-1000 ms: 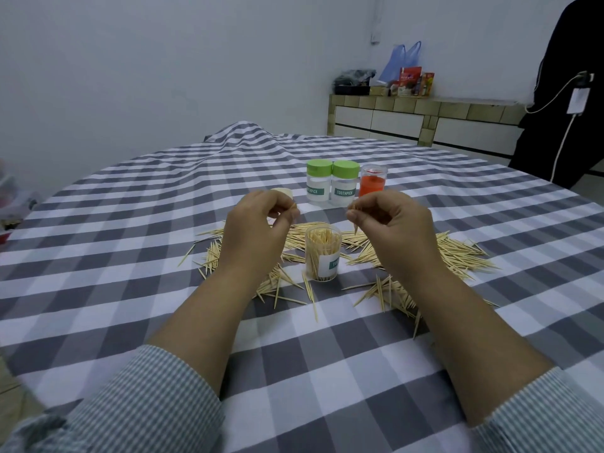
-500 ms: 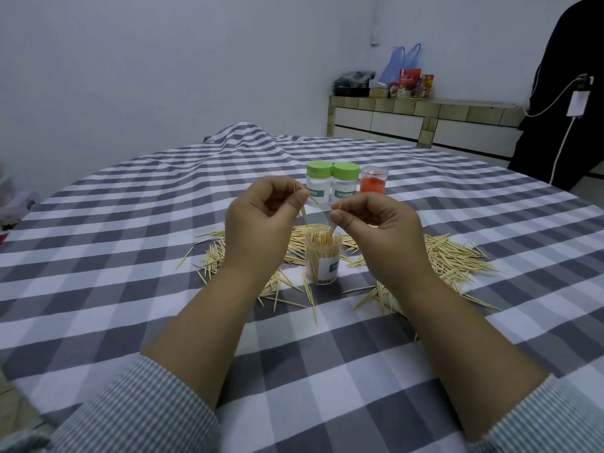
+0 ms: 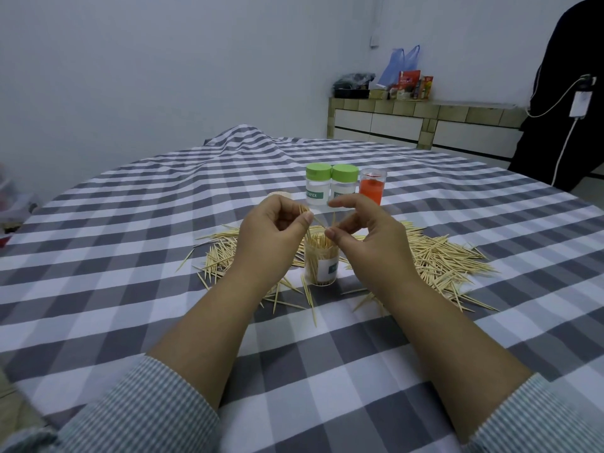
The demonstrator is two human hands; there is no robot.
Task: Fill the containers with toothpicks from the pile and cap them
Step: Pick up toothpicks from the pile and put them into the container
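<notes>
An uncapped clear container, nearly full of upright toothpicks, stands at the table's middle inside a scattered toothpick pile. My left hand hovers just above and left of its mouth and grips a small bunch of toothpicks. Just right of the mouth, my right hand pinches a single toothpick between thumb and finger, its index finger raised. Behind them stand two green-capped containers and a clear container with an orange insert. A loose pale cap peeks out behind my left hand.
The round table wears a grey-and-white checked cloth. Far right, a dark garment hangs with a white cable and charger. A tiled counter with bags and boxes runs along the back wall.
Both hands have drawn closer together over the open container. My right hand's index finger has lifted, and a toothpick now shows in its pinch.
</notes>
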